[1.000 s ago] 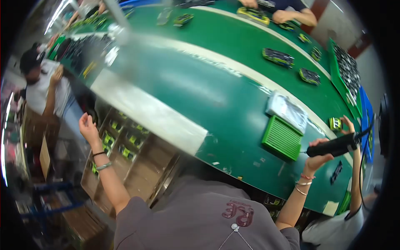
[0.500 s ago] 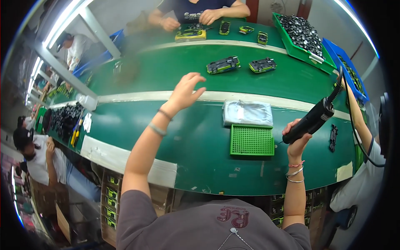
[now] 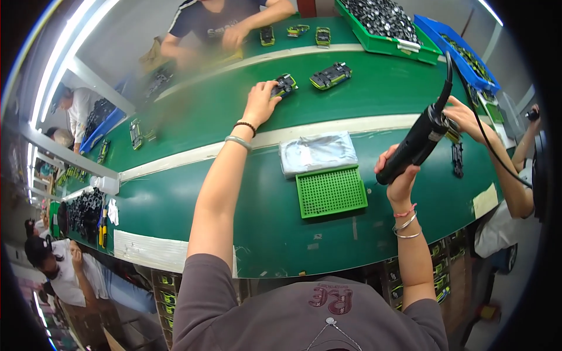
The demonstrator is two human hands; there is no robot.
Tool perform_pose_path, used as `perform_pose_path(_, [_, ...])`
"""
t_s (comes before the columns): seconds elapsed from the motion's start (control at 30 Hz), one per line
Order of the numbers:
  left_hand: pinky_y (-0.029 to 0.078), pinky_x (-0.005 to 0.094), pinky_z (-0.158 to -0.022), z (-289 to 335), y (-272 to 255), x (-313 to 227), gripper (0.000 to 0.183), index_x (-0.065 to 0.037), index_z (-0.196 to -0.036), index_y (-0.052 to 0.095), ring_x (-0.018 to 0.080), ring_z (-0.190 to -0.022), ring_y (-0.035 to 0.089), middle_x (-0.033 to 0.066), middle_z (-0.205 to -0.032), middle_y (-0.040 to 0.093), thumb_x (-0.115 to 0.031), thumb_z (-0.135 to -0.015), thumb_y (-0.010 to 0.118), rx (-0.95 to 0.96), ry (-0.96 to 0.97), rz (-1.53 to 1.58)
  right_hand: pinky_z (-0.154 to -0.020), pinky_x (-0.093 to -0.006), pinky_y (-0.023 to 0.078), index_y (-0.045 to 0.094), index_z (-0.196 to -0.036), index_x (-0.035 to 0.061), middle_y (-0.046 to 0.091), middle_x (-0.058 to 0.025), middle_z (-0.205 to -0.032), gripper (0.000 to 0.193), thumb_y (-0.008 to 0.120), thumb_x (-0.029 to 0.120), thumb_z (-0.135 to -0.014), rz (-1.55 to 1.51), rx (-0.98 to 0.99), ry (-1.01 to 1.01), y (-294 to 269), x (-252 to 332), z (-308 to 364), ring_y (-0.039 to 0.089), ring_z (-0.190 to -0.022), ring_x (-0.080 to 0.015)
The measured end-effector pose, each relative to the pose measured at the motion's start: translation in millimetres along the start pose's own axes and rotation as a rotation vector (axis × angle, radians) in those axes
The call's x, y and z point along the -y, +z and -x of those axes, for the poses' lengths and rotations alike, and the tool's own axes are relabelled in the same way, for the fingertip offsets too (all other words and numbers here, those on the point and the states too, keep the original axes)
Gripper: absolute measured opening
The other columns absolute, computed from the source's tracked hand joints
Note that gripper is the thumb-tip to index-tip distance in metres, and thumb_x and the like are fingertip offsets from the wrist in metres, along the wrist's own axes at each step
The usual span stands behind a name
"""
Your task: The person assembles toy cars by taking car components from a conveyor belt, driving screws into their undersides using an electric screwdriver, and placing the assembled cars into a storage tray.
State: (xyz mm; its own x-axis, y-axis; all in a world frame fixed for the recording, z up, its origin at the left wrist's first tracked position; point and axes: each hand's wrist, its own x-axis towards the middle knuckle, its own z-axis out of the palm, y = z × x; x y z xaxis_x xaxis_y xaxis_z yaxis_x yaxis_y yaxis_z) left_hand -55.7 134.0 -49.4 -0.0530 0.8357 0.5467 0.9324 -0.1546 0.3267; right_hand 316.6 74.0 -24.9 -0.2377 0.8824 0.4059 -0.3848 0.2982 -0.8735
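Note:
My left hand (image 3: 261, 105) reaches across the pale strip to the far green surface. Its fingers close on the near end of an upturned toy car (image 3: 286, 85) with a black underside and yellow-green sides; the fingertips are partly hidden. Another upturned toy car (image 3: 331, 76) lies just to the right. My right hand (image 3: 400, 178) grips a black electric screwdriver (image 3: 413, 145), tilted with its cable end up and to the right. Its tip is hard to see. Left of that hand are a green perforated tray (image 3: 332, 192) and a silvery, plastic-wrapped pad (image 3: 318, 153).
Across the table a person (image 3: 225, 26) works near several small cars. A green bin (image 3: 404, 50) of dark parts and a blue bin (image 3: 489, 82) stand far right. A co-worker's hand (image 3: 466, 120) is close to my screwdriver, near a black car base (image 3: 457, 159).
My left hand has moved from empty air onto the left upturned car and closed on it. The co-worker's hand at right has come in nearer the screwdriver. The view has turned somewhat.

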Motion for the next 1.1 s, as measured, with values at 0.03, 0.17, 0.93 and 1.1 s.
perform_pose_path(0.03, [0.041, 0.0418, -0.086, 3, -3, -4, 0.040, -0.008, -0.112, 0.051, 0.0355, -0.100, 0.050, 0.0165, -0.109, 0.053, -0.015, -0.076, 0.067, -0.019, 0.024, -0.001, -0.054, -0.0255, 0.043, 0.049, -0.087, -0.0019, 0.052, -0.0069, -0.065, 0.084, 0.046, 0.080, -0.068, -0.001, 0.008, 0.006, -1, 0, 0, 0.053, -0.058, -0.0143])
perform_pose_path(0.17, [0.041, 0.0390, -0.086, 14, -39, -55, 0.039, -0.004, -0.112, 0.052, 0.0346, -0.099, 0.049, 0.0169, -0.107, 0.053, -0.014, -0.077, 0.066, 0.003, 0.116, 0.180, -0.055, -0.0250, 0.043, 0.051, -0.086, -0.0023, 0.053, -0.0069, -0.065, 0.083, 0.044, 0.079, -0.071, -0.002, 0.009, 0.006, -3, -2, -3, 0.053, -0.059, -0.0136])
perform_pose_path(0.93, [0.041, 0.0398, -0.088, 88, -46, -135, 0.039, -0.013, -0.111, 0.060, 0.0307, -0.102, 0.051, 0.0127, -0.110, 0.054, -0.020, -0.075, 0.069, 0.167, 0.312, 0.163, -0.052, -0.0280, 0.043, 0.045, -0.083, 0.0019, 0.049, -0.0071, -0.061, 0.100, 0.024, 0.095, -0.052, -0.077, -0.090, -0.043, 16, 19, 1, 0.049, -0.053, -0.0163])
perform_pose_path(1.1, [0.041, 0.0395, -0.088, 93, -45, -129, 0.038, -0.014, -0.111, 0.060, 0.0295, -0.102, 0.051, 0.0115, -0.109, 0.055, -0.020, -0.075, 0.069, 0.126, 0.315, 0.133, -0.048, -0.0286, 0.044, 0.043, -0.080, 0.0011, 0.049, -0.0083, -0.060, 0.104, 0.015, 0.096, -0.049, -0.349, 0.072, -0.127, 75, 38, 17, 0.050, -0.051, -0.0172])
